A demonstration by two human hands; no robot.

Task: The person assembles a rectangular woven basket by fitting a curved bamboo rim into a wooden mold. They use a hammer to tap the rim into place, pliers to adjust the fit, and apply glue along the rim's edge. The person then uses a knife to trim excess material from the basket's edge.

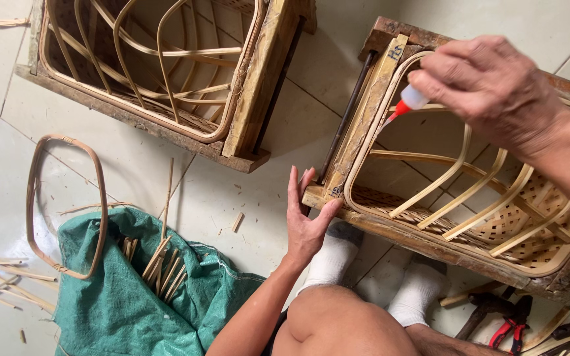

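Right hand (489,89) closed around a small glue bottle with a red nozzle and white body (406,103), tip angled down-left at the pale bent-bamboo rim (369,142) of the half-woven bamboo basket (496,224). That basket sat inside a worn rectangular wooden mould frame (364,132) lying on the pale tiled floor (278,132). Left hand (305,214) was open, palm and thumb pressed flat against the near corner of that frame, holding nothing.

Risks, as judgement: nozzle hovered just above the rim, not clearly touching, so a hard squeeze could have run glue down onto the frame and stuck basket to mould. Left thumb lay close to the glue line, so a drip could have caught skin. Frame was braced only by one flat palm and the white-socked feet (364,267) just beside it; a push from the bottle could have shifted it and put glue off the joint.

Second, similar wooden frame with bamboo ribs (159,72) lay well apart at upper left. Green woven sack (120,296) holding bamboo strips (159,264) lay lower left, a loose bent bamboo hoop (67,204) partly over it. Red-handled pliers (512,323) and a hammer (486,310) lay near the feet, where a foot shift might have knocked them.
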